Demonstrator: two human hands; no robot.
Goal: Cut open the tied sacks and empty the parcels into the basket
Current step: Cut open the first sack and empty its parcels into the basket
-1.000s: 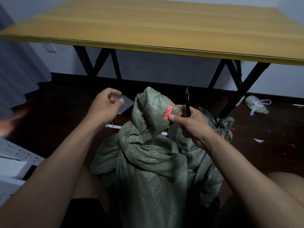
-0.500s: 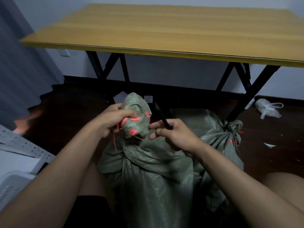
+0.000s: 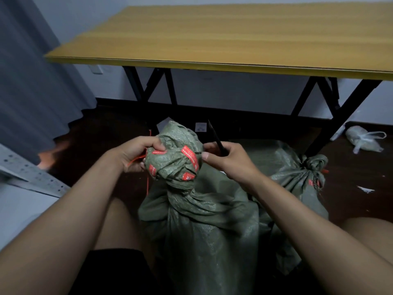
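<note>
Gripping the sack (image 3: 191, 209) neck with my left hand (image 3: 136, 153), blade (image 3: 215, 138) pinched in my right hand (image 3: 227, 158); 2 sacks uncut, none emptied.

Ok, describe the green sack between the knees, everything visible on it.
The near sack is dull green woven plastic, standing upright between the person's knees, its body creased. Its neck is bunched into a knot-like head bound with red printed tape strips; a red string hangs at its left. The left hand grips the head; the right hand, holding a dark blade, touches its right side.
</note>
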